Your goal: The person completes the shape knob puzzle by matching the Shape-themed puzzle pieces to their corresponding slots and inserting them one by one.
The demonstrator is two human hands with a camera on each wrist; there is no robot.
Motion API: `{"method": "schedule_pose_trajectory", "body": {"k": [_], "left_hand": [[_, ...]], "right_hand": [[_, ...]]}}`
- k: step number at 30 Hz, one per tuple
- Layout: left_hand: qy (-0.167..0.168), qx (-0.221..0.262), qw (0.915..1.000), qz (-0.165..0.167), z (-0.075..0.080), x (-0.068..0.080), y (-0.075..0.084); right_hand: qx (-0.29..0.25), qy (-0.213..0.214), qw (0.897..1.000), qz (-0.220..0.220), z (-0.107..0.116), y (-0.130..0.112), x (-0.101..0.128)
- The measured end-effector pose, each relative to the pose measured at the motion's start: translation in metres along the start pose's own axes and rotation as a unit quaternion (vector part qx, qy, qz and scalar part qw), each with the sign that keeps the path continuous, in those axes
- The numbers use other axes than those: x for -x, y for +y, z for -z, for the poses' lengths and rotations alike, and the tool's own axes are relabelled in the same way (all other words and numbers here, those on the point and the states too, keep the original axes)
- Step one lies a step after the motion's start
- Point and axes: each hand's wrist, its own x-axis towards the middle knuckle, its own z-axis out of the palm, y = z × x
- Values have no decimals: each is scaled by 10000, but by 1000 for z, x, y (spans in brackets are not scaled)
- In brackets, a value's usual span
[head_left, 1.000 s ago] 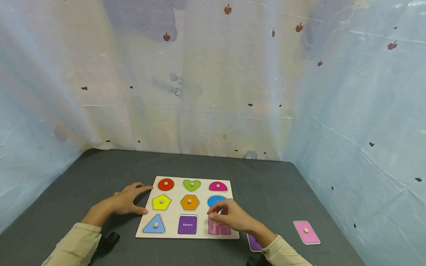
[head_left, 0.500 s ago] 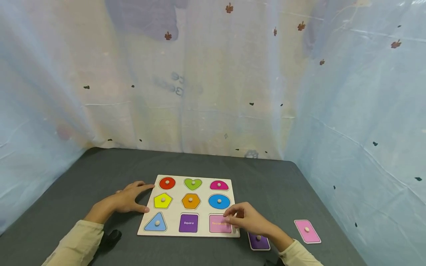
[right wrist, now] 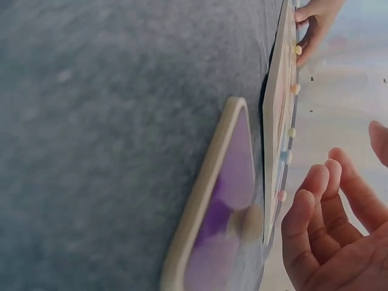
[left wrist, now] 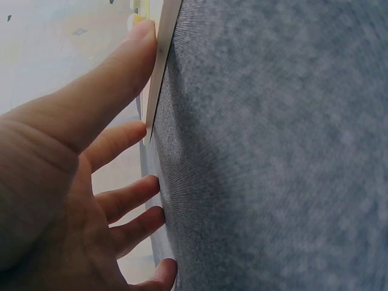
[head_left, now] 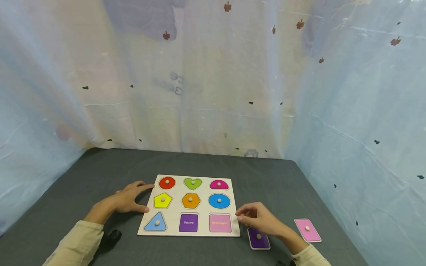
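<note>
A wooden shape puzzle board (head_left: 176, 207) lies on the dark grey table, with coloured pieces seated in most slots. Its purple square slot and pink rectangle slot hold no piece. My left hand (head_left: 128, 199) rests open against the board's left edge (left wrist: 159, 66), thumb and fingers straight. My right hand (head_left: 257, 218) hovers just right of the board's front right corner, fingers loosely curled, holding nothing. Right below it a purple square piece (head_left: 258, 238) with a knob (right wrist: 248, 221) lies flat on the table. A pink rectangle piece (head_left: 307, 229) lies further right.
Pale plastic sheeting (head_left: 199, 81) hangs behind and to both sides of the table (head_left: 100, 166). A small black object (head_left: 111, 236) sits by my left sleeve. The table's right edge runs close behind the pink piece.
My right hand has drawn back from over the blue circle and pink slot to the right, off the board, uncovering them. It now hangs above the purple square piece. The left hand has not moved.
</note>
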Motion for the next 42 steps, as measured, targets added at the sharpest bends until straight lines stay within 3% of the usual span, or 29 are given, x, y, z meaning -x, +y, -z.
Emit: {"method": "schedule_pose_trajectory", "body": {"k": [26,33,42], "left_hand": [[-23,62,10000,69,1,2,4],[-75,27,9999,134,0,2,5],[13,-33,10000,64,0,1,1]], "right_hand": [[31,266,9994,-222,26,17,33],[-74,317,9995,-53,33,28,46],[-125,-3,9996,259,38,38,53]]}}
